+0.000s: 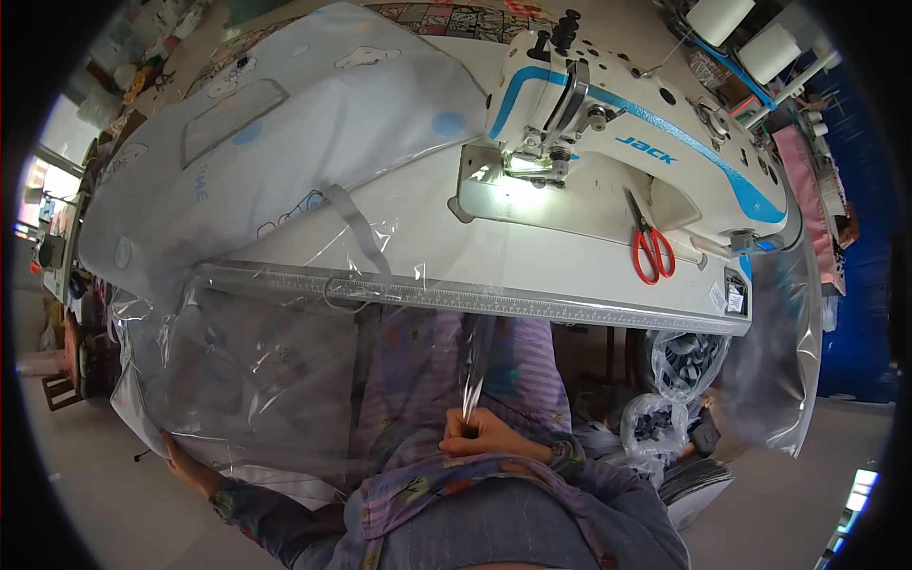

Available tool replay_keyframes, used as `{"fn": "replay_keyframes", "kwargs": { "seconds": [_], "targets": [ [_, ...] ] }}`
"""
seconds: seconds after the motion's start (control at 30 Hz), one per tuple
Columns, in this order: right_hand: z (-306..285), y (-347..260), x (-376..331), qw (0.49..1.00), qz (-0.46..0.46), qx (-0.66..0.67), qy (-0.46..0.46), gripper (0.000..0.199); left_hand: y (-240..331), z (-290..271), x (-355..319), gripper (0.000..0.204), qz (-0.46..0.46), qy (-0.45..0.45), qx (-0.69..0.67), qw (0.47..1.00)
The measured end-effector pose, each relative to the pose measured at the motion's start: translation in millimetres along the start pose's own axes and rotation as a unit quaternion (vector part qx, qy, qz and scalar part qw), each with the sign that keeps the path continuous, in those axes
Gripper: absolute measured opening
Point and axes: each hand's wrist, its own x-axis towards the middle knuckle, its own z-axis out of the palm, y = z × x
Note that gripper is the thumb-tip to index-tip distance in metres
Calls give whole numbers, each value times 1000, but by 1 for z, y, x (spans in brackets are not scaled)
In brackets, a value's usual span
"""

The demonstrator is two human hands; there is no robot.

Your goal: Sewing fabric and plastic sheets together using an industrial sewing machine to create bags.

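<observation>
White table (532, 256) seen across the middle, ruler strip (494, 302) fixed along its front edge. Pale blue printed fabric (285, 142) spread over the table's left half, hanging off the left end. Clear plastic sheet (285, 370) draped from the table edge down over the lap, much of it bunched at lower left; a fold of it is drawn up to the centre. White-and-blue sewing machine (617, 142) set on the right of the table, its lamp lit at the needle area. Two thread cones (750, 33) seen behind the machine, top right. Plastic bags (670, 389) of dark pieces hung below the table's right end. Red scissors (653, 252) laid on the table just before the machine base. Left hand (190, 465) placed low at left, sheet edge gripped, fingers partly hidden under the plastic. Right hand (480, 435) held at the lap centre, fingers clenched, a narrow fold of the sheet pinched at the fingertips.
</observation>
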Motion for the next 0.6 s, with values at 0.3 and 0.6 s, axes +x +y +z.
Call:
{"fn": "replay_keyframes", "kwargs": {
  "seconds": [0.3,0.6],
  "targets": [
    [-7,-11,11,997,3,13,77,9,9,14,7,79,30,48,43,997],
    [-4,-7,17,990,-82,86,79,11,22,41,-9,75,69,16,-18,997]
  ]
}}
